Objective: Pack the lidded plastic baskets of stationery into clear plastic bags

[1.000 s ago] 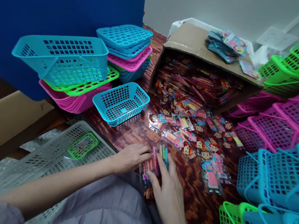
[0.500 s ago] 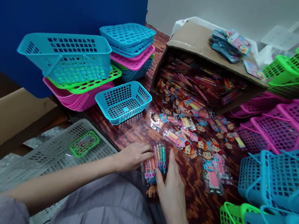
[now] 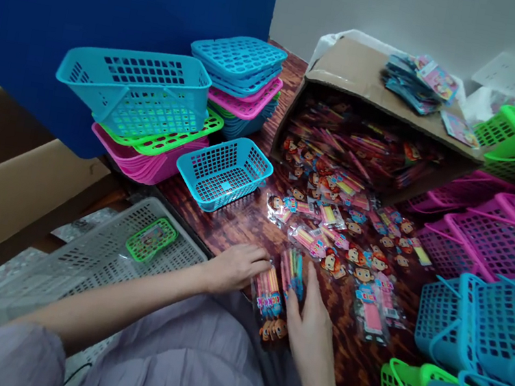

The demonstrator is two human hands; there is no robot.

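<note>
My left hand (image 3: 236,266) lies on the dark wooden table (image 3: 348,360), fingers curled against the left side of a small pile of cartoon pen packets (image 3: 276,295). My right hand (image 3: 310,317) lies flat with fingers stretched out along the right side of the same pile. More packets (image 3: 344,234) spill over the table from a tipped cardboard box (image 3: 355,81). A small blue basket (image 3: 224,172) stands empty just beyond my left hand.
Stacks of blue, green and pink baskets (image 3: 149,129) stand at the left. Pink, green and blue handled baskets (image 3: 486,304) crowd the right. A grey crate (image 3: 92,264) holding a small green case (image 3: 151,239) sits below the table edge at left. Card packs (image 3: 419,82) lie on the box.
Both hands have stayed around the pile and squared the packets together; my right hand slid slightly nearer along the pile. The camera shifted a little to the left.
</note>
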